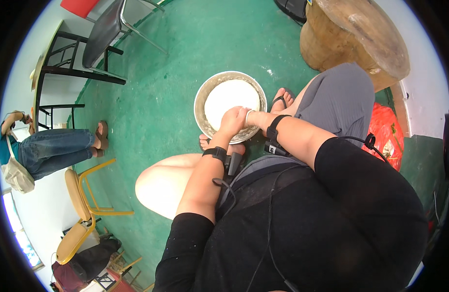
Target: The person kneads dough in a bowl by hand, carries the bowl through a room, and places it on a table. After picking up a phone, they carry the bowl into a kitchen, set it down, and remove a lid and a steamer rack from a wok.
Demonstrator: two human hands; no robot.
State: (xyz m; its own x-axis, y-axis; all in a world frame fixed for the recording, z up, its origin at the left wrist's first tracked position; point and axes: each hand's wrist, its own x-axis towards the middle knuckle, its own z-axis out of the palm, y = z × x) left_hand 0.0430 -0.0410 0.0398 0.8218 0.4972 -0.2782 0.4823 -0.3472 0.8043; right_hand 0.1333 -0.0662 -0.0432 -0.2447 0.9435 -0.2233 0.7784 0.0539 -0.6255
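A metal bowl [201, 97] with a large round mass of white dough [224, 97] sits on the floor between my feet. My left hand [233, 121] is at the lower right of the dough, fingers curled and pressed together over my right hand; what they grip is unclear. My right hand [246, 120], with a white band at the wrist, reaches in from the right, its fingers mostly hidden behind my left hand. Both forearms wear black straps with devices and cables.
A person [54, 151] in jeans and sandals stands at the left by a table [38, 80], a black chair [98, 41] and a tan chair [78, 194]. A large wooden stump [351, 34] stands at upper right, a red plastic bag [385, 131] beside my right leg. The floor [146, 107] is green.
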